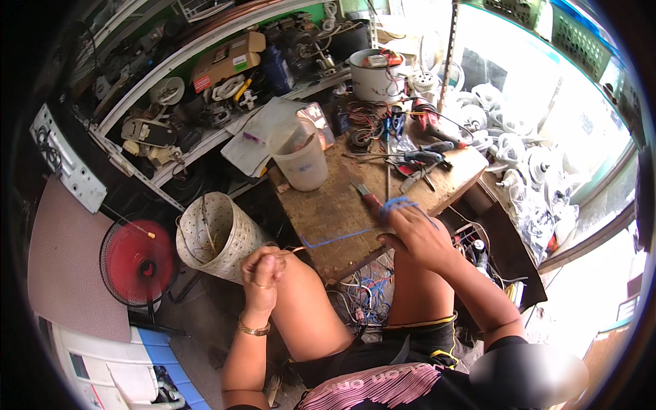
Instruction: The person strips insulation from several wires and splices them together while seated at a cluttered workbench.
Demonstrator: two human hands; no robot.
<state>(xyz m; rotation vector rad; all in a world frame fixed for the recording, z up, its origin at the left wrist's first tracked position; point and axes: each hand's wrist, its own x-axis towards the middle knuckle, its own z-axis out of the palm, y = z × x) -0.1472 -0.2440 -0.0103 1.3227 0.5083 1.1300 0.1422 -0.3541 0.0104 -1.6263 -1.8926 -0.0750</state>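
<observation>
A blue wire (345, 237) runs across the wooden bench top between my two hands. My left hand (265, 268) is closed in a fist above my left knee, pinching a thin copper-coloured end that appears to join the blue wire. At the bench's front right, my right hand (422, 236) has its fingers curled over a bunched part of the blue wire, thumb pointing left. Just beyond those fingers lies a red-handled knife (369, 198), its short blade pointing away; whether the fingers touch its handle is hidden.
A translucent plastic bucket (304, 171) stands on the bench. Screwdrivers (427, 156), pliers and wire bundles lie at its far right, near a grey pot (377, 78). Left of me are a patterned bin (219, 236) and a red fan (143, 263). Tangled wires (369, 297) lie beneath.
</observation>
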